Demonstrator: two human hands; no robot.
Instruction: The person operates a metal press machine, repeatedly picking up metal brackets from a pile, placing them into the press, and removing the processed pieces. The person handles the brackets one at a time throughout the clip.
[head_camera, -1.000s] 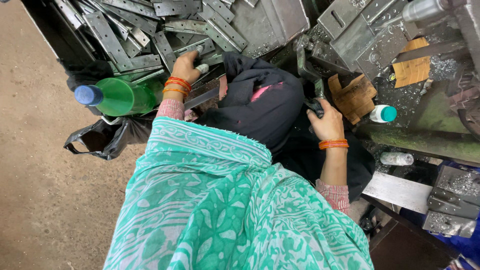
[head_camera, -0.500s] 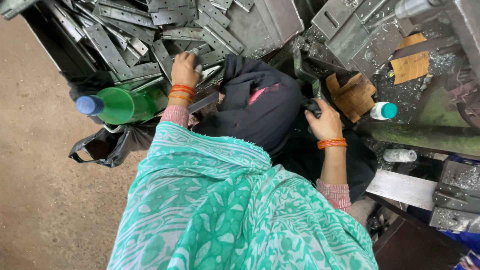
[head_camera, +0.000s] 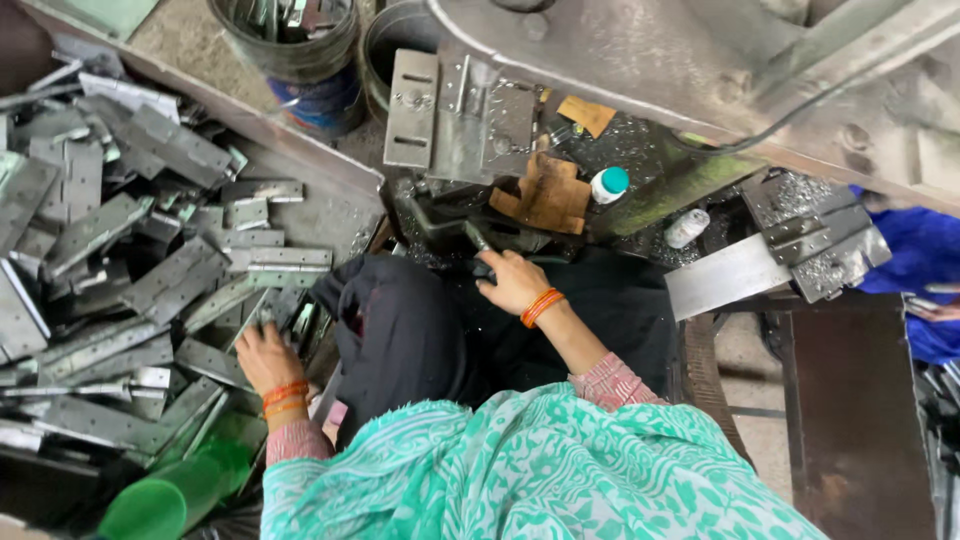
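My left hand (head_camera: 266, 358), with orange bangles at the wrist, rests on the near edge of a heap of grey metal hinges (head_camera: 150, 280), fingers curled over one hinge. My right hand (head_camera: 512, 282), also bangled, grips a dark metal part (head_camera: 481, 266) at the base of a press machine (head_camera: 460, 130). Between my arms a black cloth (head_camera: 400, 330) covers my lap. My green patterned garment (head_camera: 520, 470) fills the bottom of the view.
A green plastic bottle (head_camera: 170, 492) lies at the lower left. Two buckets (head_camera: 295, 60) stand behind the hinge tray. Cardboard (head_camera: 546, 195), a white bottle with a teal cap (head_camera: 607, 184) and metal shavings sit by the machine. Another person in blue (head_camera: 915, 265) is at the right.
The view has swung, so the hinge heap now lies to the left and the machine ahead. My left hand stays in the hinges and my right hand stays at the machine base.
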